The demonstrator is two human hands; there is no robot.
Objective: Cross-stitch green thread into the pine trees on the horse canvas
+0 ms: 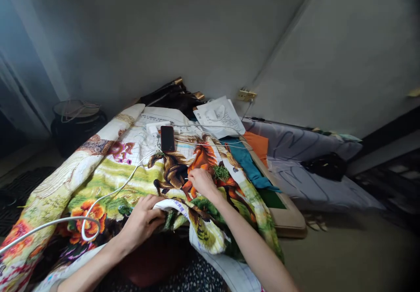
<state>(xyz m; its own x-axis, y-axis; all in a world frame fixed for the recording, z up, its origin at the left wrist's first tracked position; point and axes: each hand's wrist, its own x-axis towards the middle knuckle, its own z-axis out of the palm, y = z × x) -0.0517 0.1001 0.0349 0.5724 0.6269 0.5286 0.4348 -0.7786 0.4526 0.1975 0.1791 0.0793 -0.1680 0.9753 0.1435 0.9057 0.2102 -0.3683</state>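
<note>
A large embroidered cloth [144, 174] with horses, flowers and green grass is spread over a table. My left hand [146, 217] is closed on its near edge, which is folded up there; some fingers are hidden under the fold. My right hand [203, 182] rests over the orange horse, fingers pinched together. A tiny pale tip shows at those fingertips, too small to name. Just right of that hand lies a small bundle of green thread [221, 173]. Farther back on the cloth is a dark phone [167, 138].
A white cable [114, 191] loops across the cloth's left side. White printed bags [219, 117] and a teal cloth [247, 163] lie at the back right. A wall socket [246, 95] is behind. A covered sofa [302, 174] with a black bag [324, 166] stands right.
</note>
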